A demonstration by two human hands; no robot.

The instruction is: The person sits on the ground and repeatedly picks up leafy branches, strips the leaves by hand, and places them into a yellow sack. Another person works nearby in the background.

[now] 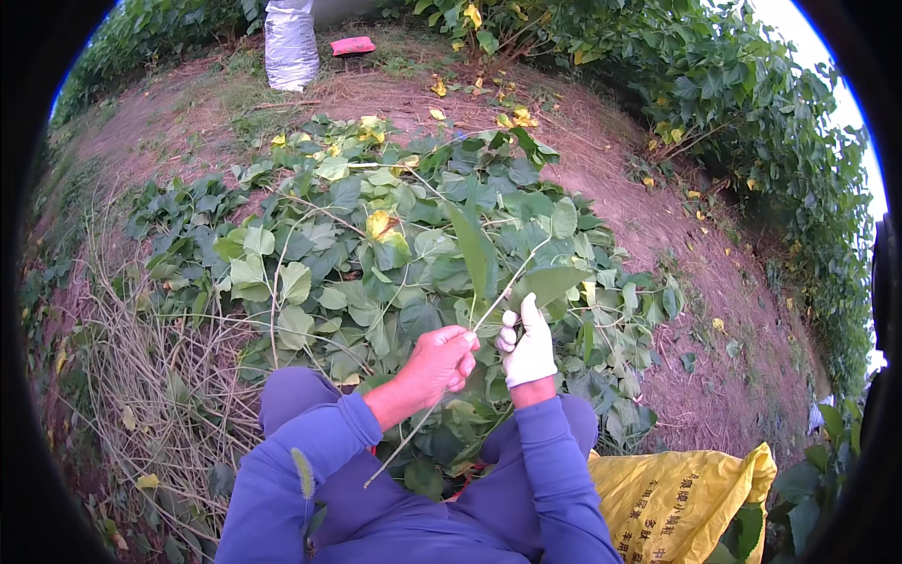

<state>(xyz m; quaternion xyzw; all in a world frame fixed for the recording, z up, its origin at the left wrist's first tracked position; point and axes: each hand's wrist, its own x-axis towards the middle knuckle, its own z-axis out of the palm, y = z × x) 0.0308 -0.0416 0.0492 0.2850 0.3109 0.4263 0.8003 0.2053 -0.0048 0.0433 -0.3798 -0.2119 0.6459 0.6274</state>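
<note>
A thin, pale green leafy shoot [504, 290] slants across the middle of the view. My bare left hand [445, 358] grips its stem, and the cut lower end extends below the hand over my lap. My right hand [528, 349] wears a white glove and is just right of the stem, thumb raised and fingers curled. A broad green leaf [550, 283] is right behind that thumb; whether the glove pinches it cannot be made out. Under and beyond both hands spreads a large heap of green leaves [423, 282], some of them yellow.
Stripped stems [169, 359] lie in a tangled pile at left. A yellow plastic woven bag [655, 493] bearing writing lies by my right leg, leaves at its mouth. Beyond the heap are a white sack [291, 49] and a pink packet [352, 46]. Leafy bushes [747, 106] line the right.
</note>
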